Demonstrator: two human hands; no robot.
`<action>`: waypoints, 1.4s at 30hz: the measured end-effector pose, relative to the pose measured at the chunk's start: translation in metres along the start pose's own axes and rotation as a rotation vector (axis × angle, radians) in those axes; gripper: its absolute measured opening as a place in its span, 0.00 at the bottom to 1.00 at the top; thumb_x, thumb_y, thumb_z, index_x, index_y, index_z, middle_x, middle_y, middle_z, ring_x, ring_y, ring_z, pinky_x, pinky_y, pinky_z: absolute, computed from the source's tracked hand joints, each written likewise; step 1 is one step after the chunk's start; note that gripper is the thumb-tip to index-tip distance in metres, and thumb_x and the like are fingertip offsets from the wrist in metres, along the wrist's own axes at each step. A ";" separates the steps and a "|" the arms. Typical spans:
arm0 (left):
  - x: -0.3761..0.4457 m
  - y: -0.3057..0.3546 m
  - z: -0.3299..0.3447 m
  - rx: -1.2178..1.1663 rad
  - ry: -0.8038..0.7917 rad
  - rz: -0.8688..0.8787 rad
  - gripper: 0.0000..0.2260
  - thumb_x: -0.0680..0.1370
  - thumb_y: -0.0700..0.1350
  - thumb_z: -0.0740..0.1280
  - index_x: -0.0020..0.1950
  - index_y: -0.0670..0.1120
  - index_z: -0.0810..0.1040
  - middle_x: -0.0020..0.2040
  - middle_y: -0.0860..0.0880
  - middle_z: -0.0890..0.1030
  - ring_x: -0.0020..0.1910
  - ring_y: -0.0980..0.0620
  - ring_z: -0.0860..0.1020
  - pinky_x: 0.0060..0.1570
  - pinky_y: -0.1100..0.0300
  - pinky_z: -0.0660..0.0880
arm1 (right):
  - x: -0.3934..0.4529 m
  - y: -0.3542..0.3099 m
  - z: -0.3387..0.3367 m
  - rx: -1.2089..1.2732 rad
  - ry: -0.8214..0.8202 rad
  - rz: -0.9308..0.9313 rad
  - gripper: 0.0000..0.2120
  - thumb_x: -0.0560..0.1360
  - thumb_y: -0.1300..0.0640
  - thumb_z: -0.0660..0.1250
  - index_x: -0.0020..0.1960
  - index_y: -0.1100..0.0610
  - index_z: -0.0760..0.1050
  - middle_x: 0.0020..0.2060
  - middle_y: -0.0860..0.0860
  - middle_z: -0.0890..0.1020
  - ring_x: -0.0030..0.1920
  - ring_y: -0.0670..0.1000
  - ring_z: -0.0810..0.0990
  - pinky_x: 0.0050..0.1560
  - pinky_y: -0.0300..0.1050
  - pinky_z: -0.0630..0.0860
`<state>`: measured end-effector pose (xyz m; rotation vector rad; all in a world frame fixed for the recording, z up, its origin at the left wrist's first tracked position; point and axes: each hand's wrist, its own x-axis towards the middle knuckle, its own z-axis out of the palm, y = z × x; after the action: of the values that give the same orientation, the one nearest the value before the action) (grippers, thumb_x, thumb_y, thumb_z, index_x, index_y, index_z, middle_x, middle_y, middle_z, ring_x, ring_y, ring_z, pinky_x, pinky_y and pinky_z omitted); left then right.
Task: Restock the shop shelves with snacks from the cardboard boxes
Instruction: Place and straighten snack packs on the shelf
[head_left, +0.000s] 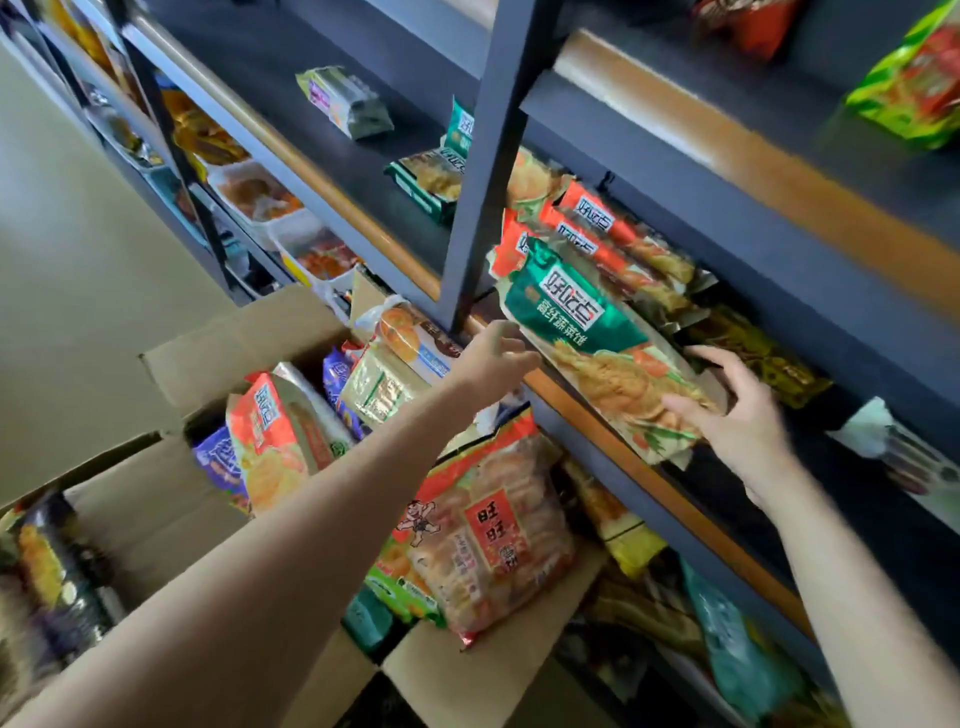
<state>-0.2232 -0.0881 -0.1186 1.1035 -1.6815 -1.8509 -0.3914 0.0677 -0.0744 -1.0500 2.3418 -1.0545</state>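
Note:
A green snack bag (582, 322) with pictured crackers lies tilted over the front edge of the middle shelf (597, 421). My right hand (727, 410) grips its lower end, thumb on top. My left hand (493, 353) hovers at the bag's left side with fingers apart, holding nothing. Behind the green bag, several orange bags (602, 234) of the same brand are stacked on the shelf. Below my arms stands an open cardboard box (234, 348) full of snacks, with a large red rice-cracker bag (493, 540) and an orange bag (275, 436) on top.
A dark metal upright (483, 156) stands just left of the green bag. Further green bags (436, 176) and a pale packet (343, 101) lie on the left shelf section. A second box (47, 582) sits at the lower left. The lower shelf (701, 613) holds more packets.

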 end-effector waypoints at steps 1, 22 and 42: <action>0.007 0.000 0.003 0.188 0.011 0.049 0.16 0.77 0.37 0.64 0.65 0.40 0.70 0.59 0.42 0.76 0.53 0.44 0.77 0.51 0.54 0.73 | 0.007 0.003 -0.001 -0.028 0.017 0.005 0.24 0.71 0.64 0.71 0.63 0.49 0.71 0.61 0.53 0.73 0.61 0.50 0.71 0.62 0.51 0.70; -0.002 -0.052 -0.085 0.579 0.462 0.381 0.12 0.74 0.33 0.59 0.51 0.42 0.79 0.50 0.44 0.79 0.43 0.46 0.79 0.45 0.53 0.76 | 0.043 -0.050 0.131 -0.385 -0.008 -0.702 0.09 0.70 0.69 0.66 0.49 0.64 0.77 0.50 0.58 0.76 0.52 0.57 0.76 0.52 0.44 0.73; -0.150 -0.168 -0.189 0.263 0.709 -0.401 0.13 0.77 0.37 0.61 0.62 0.40 0.72 0.58 0.44 0.77 0.53 0.50 0.74 0.51 0.59 0.70 | -0.055 -0.105 0.351 -0.482 -0.892 0.041 0.43 0.72 0.53 0.71 0.76 0.55 0.46 0.70 0.61 0.60 0.69 0.62 0.64 0.66 0.54 0.66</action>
<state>0.0480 -0.0645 -0.2305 2.0299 -1.3497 -1.1935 -0.1004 -0.1077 -0.2231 -1.2707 1.8442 0.0686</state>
